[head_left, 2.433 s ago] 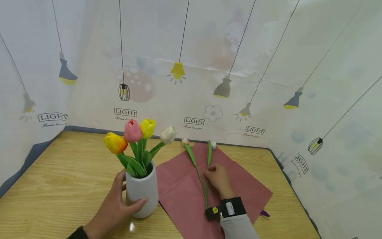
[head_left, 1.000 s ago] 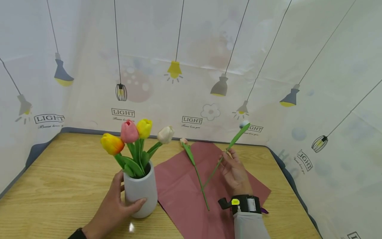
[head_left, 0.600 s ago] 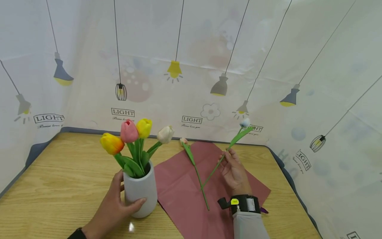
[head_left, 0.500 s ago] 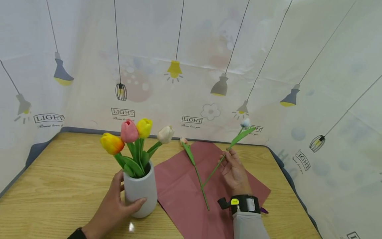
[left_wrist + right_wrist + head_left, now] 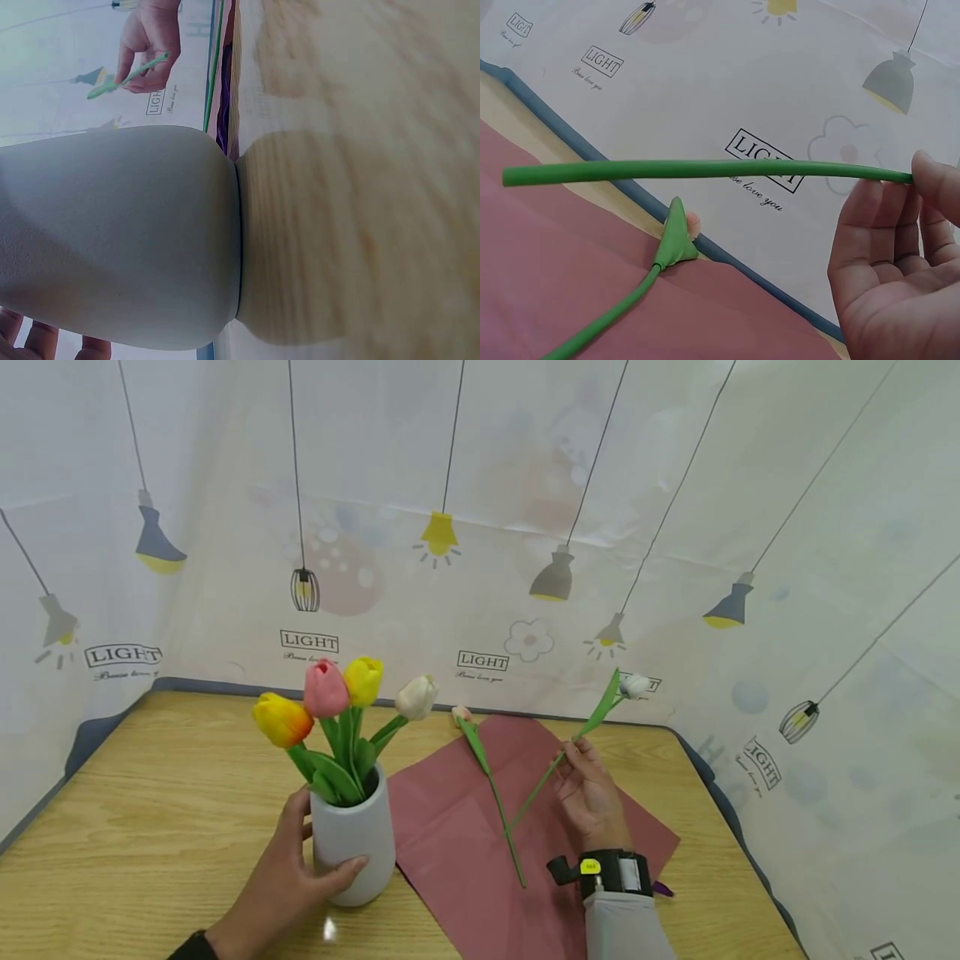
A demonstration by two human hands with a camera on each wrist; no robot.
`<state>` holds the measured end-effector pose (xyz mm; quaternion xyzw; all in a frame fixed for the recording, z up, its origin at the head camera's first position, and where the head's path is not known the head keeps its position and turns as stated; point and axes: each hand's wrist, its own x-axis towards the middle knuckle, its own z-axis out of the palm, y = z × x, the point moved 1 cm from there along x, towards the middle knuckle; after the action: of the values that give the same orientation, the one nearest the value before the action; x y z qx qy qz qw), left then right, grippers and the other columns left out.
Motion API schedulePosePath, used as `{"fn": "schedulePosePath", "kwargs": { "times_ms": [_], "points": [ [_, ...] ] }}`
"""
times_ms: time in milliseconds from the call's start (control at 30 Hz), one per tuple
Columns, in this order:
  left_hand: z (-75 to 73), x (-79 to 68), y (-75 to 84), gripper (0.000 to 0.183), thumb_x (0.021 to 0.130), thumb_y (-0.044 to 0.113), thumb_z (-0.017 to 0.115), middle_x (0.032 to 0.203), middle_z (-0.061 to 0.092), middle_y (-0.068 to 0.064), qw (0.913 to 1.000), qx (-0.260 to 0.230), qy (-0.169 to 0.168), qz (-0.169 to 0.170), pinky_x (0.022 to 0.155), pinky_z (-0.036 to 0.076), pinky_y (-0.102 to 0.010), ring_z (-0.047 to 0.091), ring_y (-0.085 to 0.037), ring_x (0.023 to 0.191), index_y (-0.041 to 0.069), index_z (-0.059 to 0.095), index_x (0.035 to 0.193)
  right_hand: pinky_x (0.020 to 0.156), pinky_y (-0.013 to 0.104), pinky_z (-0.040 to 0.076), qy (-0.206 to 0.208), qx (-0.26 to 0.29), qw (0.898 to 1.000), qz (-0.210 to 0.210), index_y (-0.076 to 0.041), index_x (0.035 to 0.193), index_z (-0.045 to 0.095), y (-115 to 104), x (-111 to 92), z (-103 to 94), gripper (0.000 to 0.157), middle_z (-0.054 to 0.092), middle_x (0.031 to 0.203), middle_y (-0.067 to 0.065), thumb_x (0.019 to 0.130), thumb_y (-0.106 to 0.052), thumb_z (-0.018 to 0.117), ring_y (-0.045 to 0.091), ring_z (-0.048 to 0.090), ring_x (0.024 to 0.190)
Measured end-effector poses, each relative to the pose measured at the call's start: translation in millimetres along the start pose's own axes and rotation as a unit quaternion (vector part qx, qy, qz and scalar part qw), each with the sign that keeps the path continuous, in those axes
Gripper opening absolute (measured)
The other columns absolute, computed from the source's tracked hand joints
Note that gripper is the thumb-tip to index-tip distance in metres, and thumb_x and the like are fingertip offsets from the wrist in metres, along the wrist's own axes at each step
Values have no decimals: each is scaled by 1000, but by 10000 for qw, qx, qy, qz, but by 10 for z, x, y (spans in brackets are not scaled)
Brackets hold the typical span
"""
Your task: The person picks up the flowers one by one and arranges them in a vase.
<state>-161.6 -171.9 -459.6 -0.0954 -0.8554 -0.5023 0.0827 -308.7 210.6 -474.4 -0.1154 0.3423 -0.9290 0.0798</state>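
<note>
My left hand (image 5: 296, 868) grips a white vase (image 5: 354, 852) standing on the table, thumb across its front. In it stand an orange-yellow tulip (image 5: 282, 720), a pink tulip (image 5: 326, 689), a yellow tulip (image 5: 363, 682) and a white tulip (image 5: 416, 697). My right hand (image 5: 592, 797) pinches the green stem of another white tulip (image 5: 636, 686), held tilted above the paper with its bloom to the upper right. The right wrist view shows the bare end of that stem (image 5: 630, 172) pointing left. A pale pink tulip (image 5: 491, 781) lies on the dark pink paper (image 5: 442, 827).
The wooden table (image 5: 150, 818) carries the paper on its right half, with a bit of purple ribbon (image 5: 663, 889) at the paper's right edge. A white wall covering (image 5: 480, 593) printed with lamps rises behind and at both sides.
My right hand has lifted the white tulip off the paper and moved right with it. Its bloom has since turned to the right. The left hand stays on the vase.
</note>
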Motion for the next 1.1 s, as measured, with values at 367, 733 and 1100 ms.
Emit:
{"fn": "schedulePosePath", "kwargs": {
  "times_ms": [367,733,1100],
  "points": [
    [16,28,-67,94,75,47,73,140,31,-7,10000,0,-23,-87,92,43,-64,39,-26,119,42,7,142,74,27,53,628,700,9956,-38,-16,90,58,6,17,29,19,66,86,1,97,-7,43,16,57,82],
    [27,25,-85,94,75,46,74,140,31,-6,10000,-10,11,-60,91,43,-64,40,-25,118,43,8,142,77,27,52,813,1396,9867,-167,-14,83,64,39,31,226,23,67,86,4,95,-5,47,16,55,83],
    [17,25,-71,94,75,45,74,140,31,-6,10000,-44,25,-11,91,43,-64,40,-25,118,41,8,142,78,27,50,-228,1379,9900,-211,-15,85,61,80,11,517,32,68,92,4,100,-6,34,18,56,86]
  ]
}}
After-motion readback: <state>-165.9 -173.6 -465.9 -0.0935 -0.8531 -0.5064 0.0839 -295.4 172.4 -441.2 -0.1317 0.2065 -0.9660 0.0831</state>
